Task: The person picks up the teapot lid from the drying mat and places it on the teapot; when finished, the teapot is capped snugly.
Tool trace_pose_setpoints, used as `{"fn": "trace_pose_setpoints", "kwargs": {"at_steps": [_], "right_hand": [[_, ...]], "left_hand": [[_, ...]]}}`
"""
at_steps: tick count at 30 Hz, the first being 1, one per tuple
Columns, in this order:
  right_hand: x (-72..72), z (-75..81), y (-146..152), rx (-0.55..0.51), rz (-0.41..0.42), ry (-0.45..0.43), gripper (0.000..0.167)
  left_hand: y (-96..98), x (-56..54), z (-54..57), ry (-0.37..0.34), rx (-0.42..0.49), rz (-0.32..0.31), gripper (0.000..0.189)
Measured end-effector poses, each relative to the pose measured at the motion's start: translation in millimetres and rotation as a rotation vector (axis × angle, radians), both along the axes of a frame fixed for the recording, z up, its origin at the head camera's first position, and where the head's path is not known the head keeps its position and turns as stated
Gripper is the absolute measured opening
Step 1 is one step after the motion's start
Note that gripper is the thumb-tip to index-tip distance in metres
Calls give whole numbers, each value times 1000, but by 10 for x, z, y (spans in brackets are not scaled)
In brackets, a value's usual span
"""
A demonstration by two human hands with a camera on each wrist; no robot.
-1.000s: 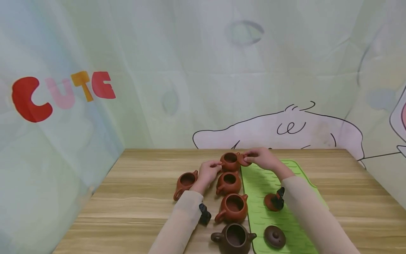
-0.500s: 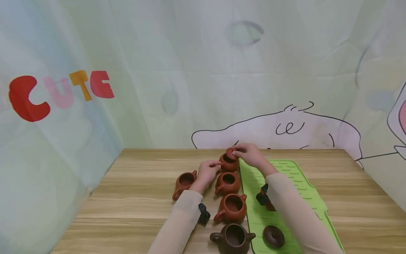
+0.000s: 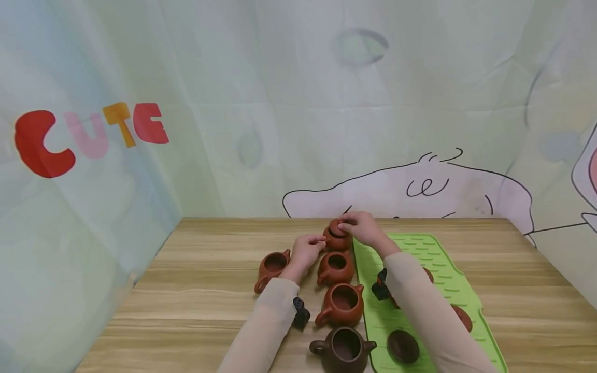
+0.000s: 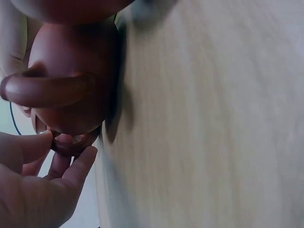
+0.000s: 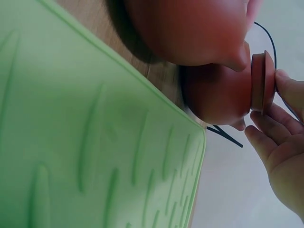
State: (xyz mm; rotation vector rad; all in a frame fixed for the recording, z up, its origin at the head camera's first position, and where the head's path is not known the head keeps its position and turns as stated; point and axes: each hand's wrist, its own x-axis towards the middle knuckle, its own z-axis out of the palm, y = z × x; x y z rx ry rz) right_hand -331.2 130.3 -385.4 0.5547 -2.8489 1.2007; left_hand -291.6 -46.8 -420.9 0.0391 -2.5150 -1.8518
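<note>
At the far end of a row of teapots stands a reddish-brown teapot (image 3: 338,244). My left hand (image 3: 305,256) pinches its handle (image 4: 71,146) between thumb and fingers. Above the opening, my right hand (image 3: 366,231) holds a round reddish lid (image 5: 266,83) by thumb and fingertips. In the head view a dark gap shows between lid and teapot; the right wrist view has the lid right at the mouth, and I cannot tell whether they touch. Most of the lid's top is hidden by the fingers in the head view.
Nearer in the row stand two open reddish teapots (image 3: 342,306) and a dark brown one (image 3: 345,355). Another open teapot (image 3: 270,267) sits left of my left wrist. On the green mat (image 3: 415,243) lie a dark lid (image 3: 403,347) and reddish lids (image 3: 463,317), partly behind my right sleeve.
My right hand has moved left with the lid, from beside the far teapot to over its opening, and the lid has tipped lower. The left hand stays at the handle.
</note>
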Motion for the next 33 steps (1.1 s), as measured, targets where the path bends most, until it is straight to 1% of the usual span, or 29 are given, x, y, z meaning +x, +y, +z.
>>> {"fn": "trace_pose_setpoints", "kwargs": {"at_steps": [7,14,20,30,33], "right_hand": [[0,-26,-37,28,9,2,29],[15,-29,-50,38,6,2,30],[6,-51,-55,54,3,15,30],[-7,-74,-57,69,1,21,30],[-1,-60,-53,60,11,8,32]], "left_hand": [[6,14,1,5,-10,4,20],[15,-21,-22,13,-6,16,19],[16,-23,-28,16,-14,13,19],[24,-15,-3,9,-33,11,19],[31,-13,13,4,-48,11,18]]}}
